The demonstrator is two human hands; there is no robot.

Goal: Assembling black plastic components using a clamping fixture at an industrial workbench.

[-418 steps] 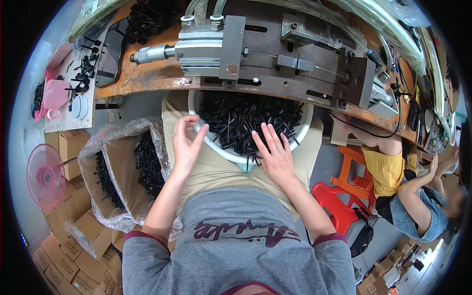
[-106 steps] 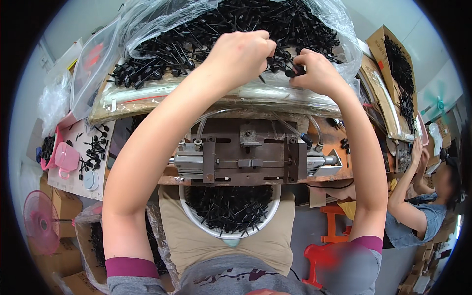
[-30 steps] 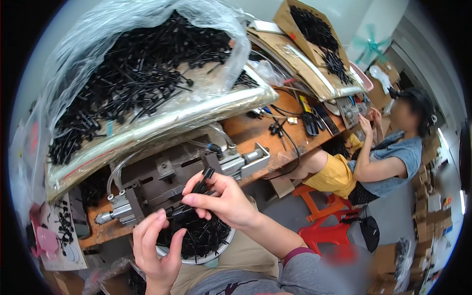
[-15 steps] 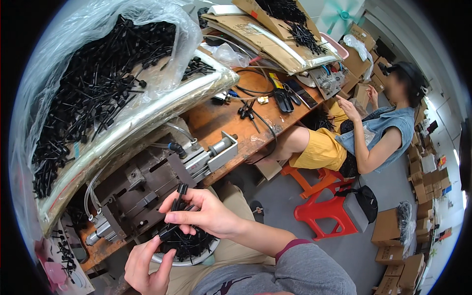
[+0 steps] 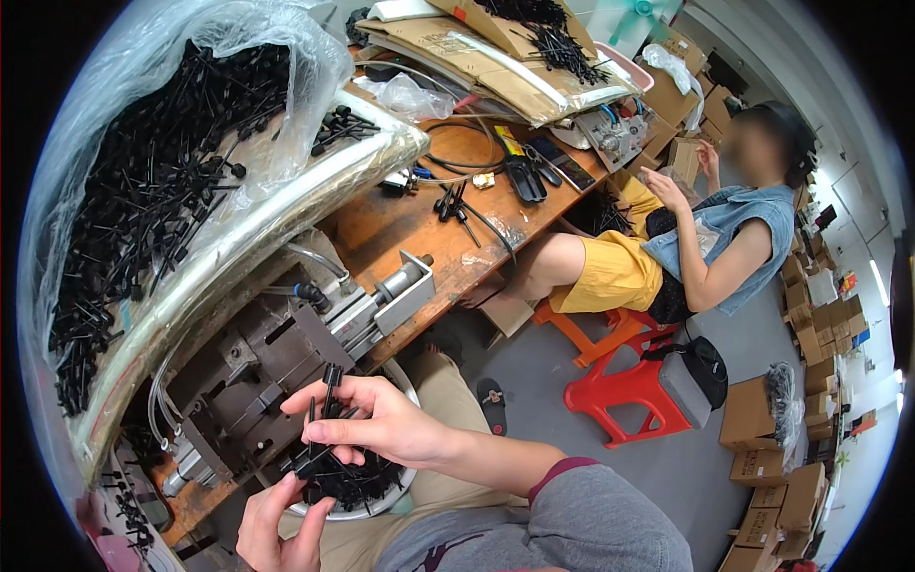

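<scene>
Head view | right hand point(image 5: 391, 424) pinches black stemmed parts point(image 5: 333, 375) over the white basin point(image 5: 407, 480) | left hand point(image 5: 272, 536): thumb and forefinger parted (contact with parts unclear) | risk: uneven pinch could let one slip out

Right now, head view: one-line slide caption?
Right hand holding black parts over a white tub, left hand close by, metal machine on wooden bench.

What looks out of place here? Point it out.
A few black parts lie loose on the wooden bench, away from the big heap, so they look stray. A dark sandal on the floor also looks odd: no foot shows in it.
</scene>
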